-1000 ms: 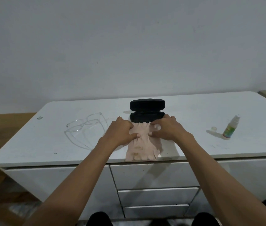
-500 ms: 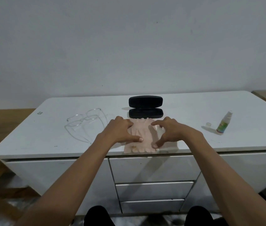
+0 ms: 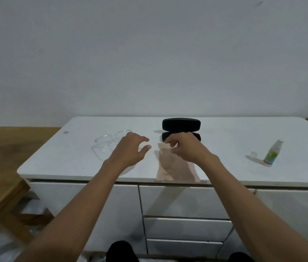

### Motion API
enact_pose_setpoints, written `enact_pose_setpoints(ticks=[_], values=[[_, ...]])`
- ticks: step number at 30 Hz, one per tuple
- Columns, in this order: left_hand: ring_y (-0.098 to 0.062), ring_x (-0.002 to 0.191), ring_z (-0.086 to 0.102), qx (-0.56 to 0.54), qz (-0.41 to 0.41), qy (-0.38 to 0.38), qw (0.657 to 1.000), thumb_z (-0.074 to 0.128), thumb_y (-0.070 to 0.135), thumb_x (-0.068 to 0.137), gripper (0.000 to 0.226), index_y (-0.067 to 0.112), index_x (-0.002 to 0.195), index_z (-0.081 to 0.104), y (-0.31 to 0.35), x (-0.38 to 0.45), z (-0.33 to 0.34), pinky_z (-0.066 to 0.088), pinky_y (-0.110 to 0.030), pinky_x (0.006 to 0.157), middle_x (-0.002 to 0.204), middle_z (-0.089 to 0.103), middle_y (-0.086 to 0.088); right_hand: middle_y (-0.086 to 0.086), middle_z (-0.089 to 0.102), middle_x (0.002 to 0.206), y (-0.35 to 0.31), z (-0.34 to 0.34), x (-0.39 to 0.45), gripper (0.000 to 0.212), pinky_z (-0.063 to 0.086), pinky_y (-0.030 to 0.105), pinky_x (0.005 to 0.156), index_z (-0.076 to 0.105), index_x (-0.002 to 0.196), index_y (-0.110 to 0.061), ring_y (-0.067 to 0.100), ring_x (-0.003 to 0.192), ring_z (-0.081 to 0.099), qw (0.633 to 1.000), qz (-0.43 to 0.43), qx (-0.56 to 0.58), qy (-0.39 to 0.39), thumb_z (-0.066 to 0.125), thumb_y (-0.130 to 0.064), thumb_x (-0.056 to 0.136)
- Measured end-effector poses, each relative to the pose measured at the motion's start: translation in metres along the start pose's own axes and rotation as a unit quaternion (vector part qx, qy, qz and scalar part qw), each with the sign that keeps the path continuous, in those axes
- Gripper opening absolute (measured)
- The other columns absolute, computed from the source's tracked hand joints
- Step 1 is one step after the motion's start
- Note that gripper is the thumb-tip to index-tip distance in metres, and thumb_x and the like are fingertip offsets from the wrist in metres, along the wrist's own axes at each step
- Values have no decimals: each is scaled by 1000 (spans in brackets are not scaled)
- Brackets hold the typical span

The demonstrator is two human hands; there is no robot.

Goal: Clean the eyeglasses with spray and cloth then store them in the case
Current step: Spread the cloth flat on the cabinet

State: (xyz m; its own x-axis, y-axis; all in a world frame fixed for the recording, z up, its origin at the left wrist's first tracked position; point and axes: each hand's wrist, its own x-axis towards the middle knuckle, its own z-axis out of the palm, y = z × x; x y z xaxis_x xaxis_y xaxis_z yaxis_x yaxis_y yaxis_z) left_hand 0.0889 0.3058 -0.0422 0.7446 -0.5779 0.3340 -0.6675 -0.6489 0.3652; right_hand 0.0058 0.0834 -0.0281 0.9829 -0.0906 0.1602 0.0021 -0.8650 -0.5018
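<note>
- Both hands have come off the flattened cloth since half a second ago: the left hand (image 3: 130,148) has lifted and swung left toward the glasses, while the right hand (image 3: 185,146) has bunched its fingers at the cloth's far edge.
- Left hand is open, fingers spread and slightly curled, holding nothing, and hovers above the tabletop (image 3: 224,140).
- Right hand is closed in a pinch on the far corner of the cloth (image 3: 174,167), just near of the case.
- Glasses (image 3: 109,140) lie on the tabletop directly left of the left hand, just beside its knuckles, and well apart from the right hand. The left hand is clearly the nearer one.
- Their long axis runs roughly left to right, tilted a little away on the right, and the temples stretch toward the near edge.
- Glasses look thin and clear-framed, faint against the white top; whether the lenses are clean cannot be told.
- Cloth is pale pink and wrinkled, and reaches the near edge of the tabletop.
- Case (image 3: 181,125) is black and stands open at the far middle, its lid raised.
- Spray bottle (image 3: 273,154) stands at the right, with its small cap (image 3: 253,153) lying just left of it.
- Next, the left hand probably picks up the glasses.
</note>
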Motion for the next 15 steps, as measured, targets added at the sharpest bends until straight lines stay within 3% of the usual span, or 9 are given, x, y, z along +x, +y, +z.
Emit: enact_pose_setpoints(ticks=[3,7,11,15], values=[[-33,115,60,6,2,110,994,64,4,92,25,13,112,77,-27,-20,-24,48,-44,98,108,76,-9,-1,70,111,-27,28,20,33,56,37,86,72,123,-23,16,96,65,999,-44,-10,15,66,-7,94],[-39,109,61,48,-12,159,986,55,-23,69,54,8,105,79,-58,-40,-45,49,-50,92,105,75,-9,-1,64,119,-48,57,44,44,54,39,85,64,134,-30,19,104,63,996,-81,-38,10,66,-11,95],[-44,115,58,104,-33,145,983,61,-21,69,51,10,104,81,-83,-50,-49,46,-50,93,116,73,-12,1,63,122,-56,79,59,44,53,41,83,63,135,-29,22,114,58,992,-104,-69,9,64,-10,95],[-42,115,61,95,-50,133,985,72,-10,79,25,8,93,83,-95,-51,-44,50,-49,91,112,75,-13,4,72,117,-51,93,66,33,49,39,79,72,126,-21,27,113,57,991,-103,-71,46,63,-8,97]])
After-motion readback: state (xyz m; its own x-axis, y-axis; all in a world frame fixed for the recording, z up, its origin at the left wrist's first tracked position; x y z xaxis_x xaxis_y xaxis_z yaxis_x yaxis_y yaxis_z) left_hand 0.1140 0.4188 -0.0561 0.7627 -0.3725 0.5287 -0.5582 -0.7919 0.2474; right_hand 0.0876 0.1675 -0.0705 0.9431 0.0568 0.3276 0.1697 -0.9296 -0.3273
